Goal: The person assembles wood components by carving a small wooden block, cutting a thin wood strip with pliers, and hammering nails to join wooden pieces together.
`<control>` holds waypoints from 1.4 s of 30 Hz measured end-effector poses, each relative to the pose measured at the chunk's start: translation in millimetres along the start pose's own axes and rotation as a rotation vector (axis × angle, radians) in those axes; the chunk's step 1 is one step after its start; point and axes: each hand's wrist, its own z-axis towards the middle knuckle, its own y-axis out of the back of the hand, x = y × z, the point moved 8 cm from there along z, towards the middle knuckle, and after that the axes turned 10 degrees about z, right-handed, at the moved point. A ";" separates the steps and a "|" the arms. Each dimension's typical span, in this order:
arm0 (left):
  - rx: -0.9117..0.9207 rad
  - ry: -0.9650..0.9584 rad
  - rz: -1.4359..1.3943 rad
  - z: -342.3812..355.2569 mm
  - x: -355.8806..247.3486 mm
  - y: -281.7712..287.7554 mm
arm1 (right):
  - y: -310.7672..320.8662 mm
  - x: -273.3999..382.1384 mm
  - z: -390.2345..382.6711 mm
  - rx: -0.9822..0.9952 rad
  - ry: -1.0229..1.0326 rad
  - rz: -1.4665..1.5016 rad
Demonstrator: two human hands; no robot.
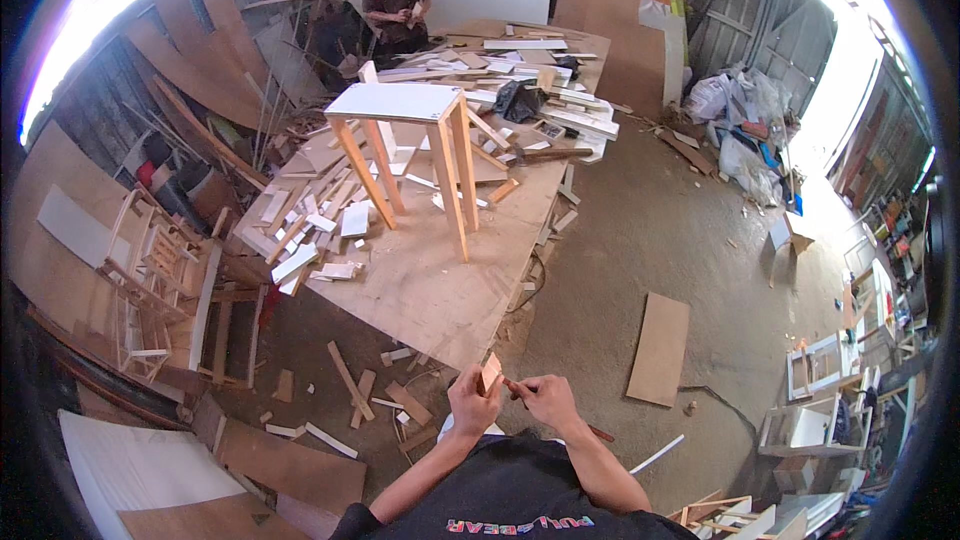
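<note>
Close in front of my body, at the near corner of the work table, my left hand is closed round a small pale wooden block, which stands up past the fingers. My right hand sits just beside it, closed on a slim reddish-brown tool. One end of that tool shows between my hands and the other below my right wrist; its exact kind cannot be made out. Farther up the table stands a tall wooden stool with a white top and light wooden legs.
Wood offcuts and white strips cover the table's left and far parts, with a black plastic bag among them. A co-worker is at the far end. A brown board lies on the floor at right; scraps lie at left.
</note>
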 end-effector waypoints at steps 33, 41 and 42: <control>0.999 -0.309 0.436 94.5 197.3 -89.9 | -136.1 -176.4 57.8 -0.426 -0.349 0.346; 1.024 -0.782 0.391 135.9 215.1 -139.8 | -191.2 -161.4 -19.0 -0.913 -0.601 0.667; 1.017 -0.873 0.375 138.3 210.0 -146.0 | -191.0 -146.6 -28.0 -0.962 -0.632 0.672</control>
